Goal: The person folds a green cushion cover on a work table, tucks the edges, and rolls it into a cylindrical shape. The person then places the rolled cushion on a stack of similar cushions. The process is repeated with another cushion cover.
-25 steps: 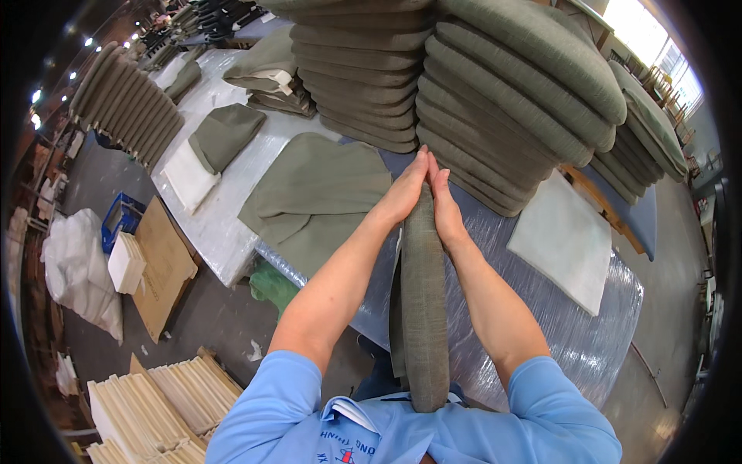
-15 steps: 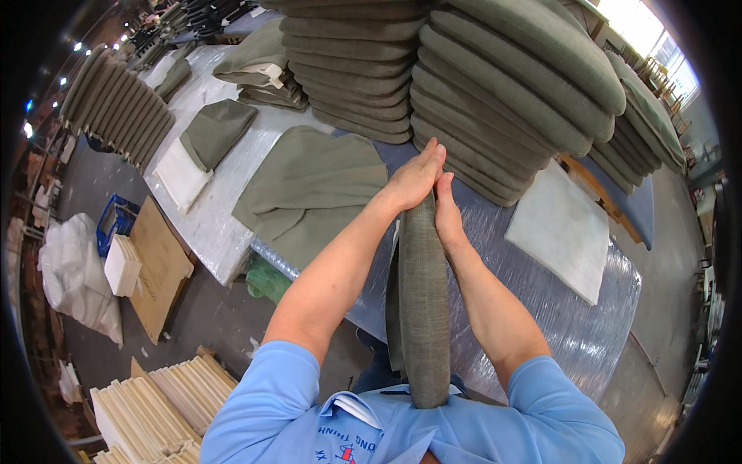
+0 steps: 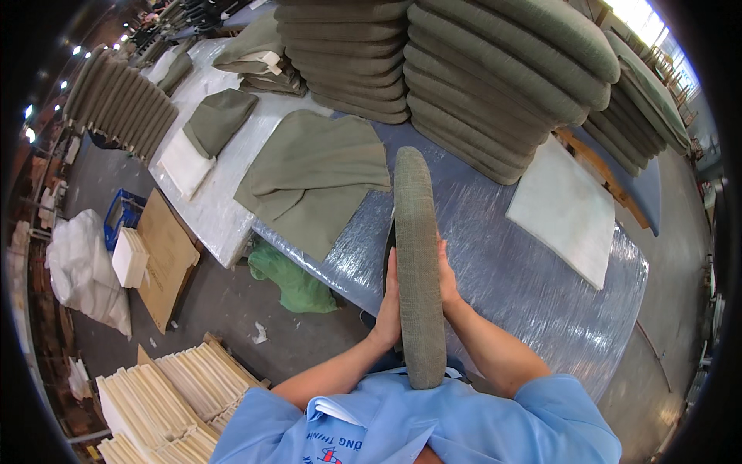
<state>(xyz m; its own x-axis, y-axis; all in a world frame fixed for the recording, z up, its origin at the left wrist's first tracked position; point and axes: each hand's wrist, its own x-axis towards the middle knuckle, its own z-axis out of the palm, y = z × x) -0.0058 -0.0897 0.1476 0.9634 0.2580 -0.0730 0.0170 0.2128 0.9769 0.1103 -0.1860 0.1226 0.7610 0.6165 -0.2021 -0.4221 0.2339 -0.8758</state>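
Wrapped table [image 3: 510,247] | left hand [image 3: 391,305], right hand [image 3: 447,274]: flanking, touching upright cushion [image 3: 420,271] | finger spread: can't tell

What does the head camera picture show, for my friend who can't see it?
A thick grey-green cushion is held on edge between someone's left grip and right grip, in front of a blue shirt. Beyond it are tall cushion stacks, loose fabric, and a white pad on a plastic-wrapped table.
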